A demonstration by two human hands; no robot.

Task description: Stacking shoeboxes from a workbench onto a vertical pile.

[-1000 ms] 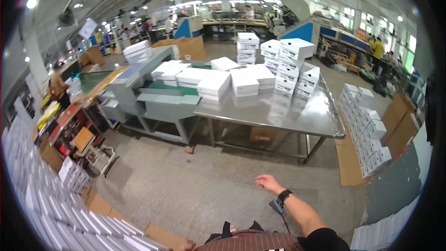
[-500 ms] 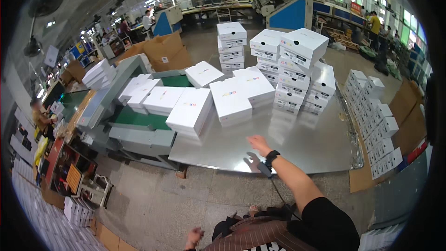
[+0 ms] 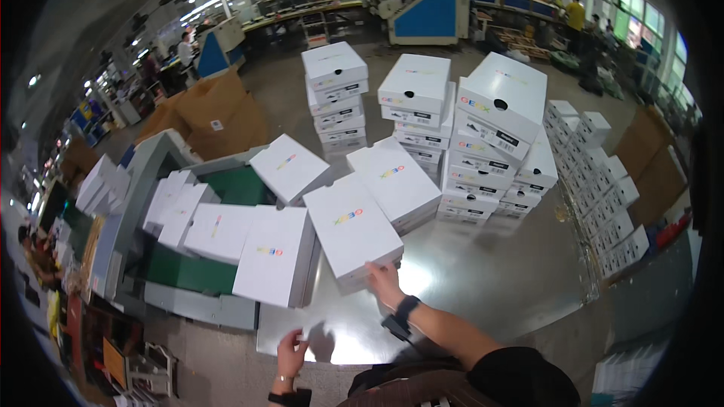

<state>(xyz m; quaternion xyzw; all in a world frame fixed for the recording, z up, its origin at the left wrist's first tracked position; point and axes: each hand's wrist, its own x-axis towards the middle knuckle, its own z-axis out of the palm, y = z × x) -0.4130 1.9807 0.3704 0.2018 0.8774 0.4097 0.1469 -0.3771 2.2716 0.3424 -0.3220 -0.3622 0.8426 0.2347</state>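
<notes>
Far left, grey metal conveyor [image 3: 200, 310] with green belt [image 3: 185, 273]; a row of white lidded shoe boxes [image 3: 219, 234] lies on it, the nearest, a large white shoe box [image 3: 270, 256], reaching past the belt's end over the table edge. Left hand [image 3: 290, 354] next, low over the near edge of the stainless-steel table [image 3: 490, 279], apart from every box; fingers bent, something small and pale at the tips, too small to name, so cannot tell whether they pinch it. Middle: the white shoe box in question [image 3: 351, 226], set aslant on the steel, colored lettering on its lid, just right of the large one and close against another lidded box [image 3: 396, 177]. Right hand [image 3: 386, 284] touches its near right corner, fingertips at the lid's edge; whether they are clamped there or only resting, cannot tell. Handling, my judgement: stiff card, fairly light even if filled, contents hidden; smooth face probably slides easily on steel, corners likely to dent. Lid looks separate, so best held low on the body, a palm on each opposite side, rather than by the lid. Further right, upright stacks of shoe boxes [image 3: 498, 105], dark round finger holes in the end faces; past the table, more stacked shoe boxes [image 3: 611, 196] beside brown cardboard [image 3: 637, 132]
</notes>
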